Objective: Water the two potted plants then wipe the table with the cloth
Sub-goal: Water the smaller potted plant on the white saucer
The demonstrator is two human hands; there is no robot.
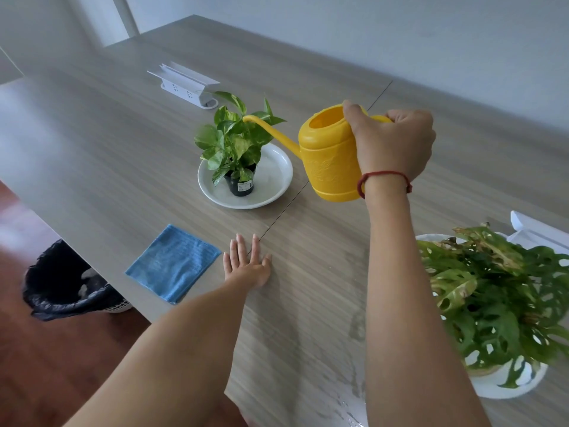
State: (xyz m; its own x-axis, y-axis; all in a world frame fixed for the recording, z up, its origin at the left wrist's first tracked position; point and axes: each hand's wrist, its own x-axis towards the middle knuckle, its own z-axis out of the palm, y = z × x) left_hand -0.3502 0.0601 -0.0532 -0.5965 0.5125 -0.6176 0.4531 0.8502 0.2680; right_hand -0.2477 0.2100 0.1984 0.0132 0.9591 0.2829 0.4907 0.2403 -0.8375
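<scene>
My right hand grips the handle of a yellow watering can, held above the table with its long spout tip over the leaves of a small pothos plant. That plant stands in a black pot on a white plate. My left hand lies flat on the table, fingers spread, just right of a folded blue cloth. A larger plant with holed leaves sits in a white pot at the right. Wet patches show on the wooden table.
A white power strip box sits beyond the small plant, and another white box lies behind the large plant. A bin with a black bag stands on the floor beside the table's left edge.
</scene>
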